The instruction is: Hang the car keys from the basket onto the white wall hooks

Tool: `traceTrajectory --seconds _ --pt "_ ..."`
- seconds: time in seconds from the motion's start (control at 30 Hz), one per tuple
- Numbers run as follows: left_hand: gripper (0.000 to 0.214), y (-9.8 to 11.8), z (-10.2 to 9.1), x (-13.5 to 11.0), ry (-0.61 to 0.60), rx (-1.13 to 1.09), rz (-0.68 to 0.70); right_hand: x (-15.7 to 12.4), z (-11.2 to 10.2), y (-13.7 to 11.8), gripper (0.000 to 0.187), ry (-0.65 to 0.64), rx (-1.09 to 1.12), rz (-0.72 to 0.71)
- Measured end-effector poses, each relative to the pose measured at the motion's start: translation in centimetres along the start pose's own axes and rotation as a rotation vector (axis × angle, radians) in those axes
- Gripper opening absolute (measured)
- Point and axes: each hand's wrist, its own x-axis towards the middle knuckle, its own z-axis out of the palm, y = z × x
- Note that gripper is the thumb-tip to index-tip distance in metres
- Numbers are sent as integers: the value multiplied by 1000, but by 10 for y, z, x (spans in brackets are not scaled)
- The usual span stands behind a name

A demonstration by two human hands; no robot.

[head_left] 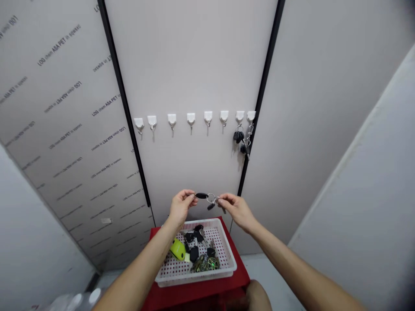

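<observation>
Between my two hands, above the basket, a bunch of keys is stretched out on a metal ring. My left hand pinches the end of a black-headed key. On the other side my right hand grips the ring's right side, where a metal key points down below the fingers. Another small black piece hangs under the ring. Below, a white perforated basket holds several black-headed keys, a yellow-green object and some brass-coloured keys or trinkets.
A row of several white adhesive hooks runs across the wall panel. Bunches of keys hang from the two rightmost hooks. The basket stands on a red surface. Black strips edge the panel. White-topped containers stand at lower left.
</observation>
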Motion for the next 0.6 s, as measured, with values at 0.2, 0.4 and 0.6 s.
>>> traceTrajectory --seconds 0.2,0.4,0.6 --pt "10 0 6 3 -95 93 -75 27 -23 -46 16 37 -56 -79" --pt "3 18 45 9 -209 212 -38 80 -44 -107 14 282 2 -276" --pt "6 52 80 31 -171 324 126 128 -45 -135 11 433 46 -295"
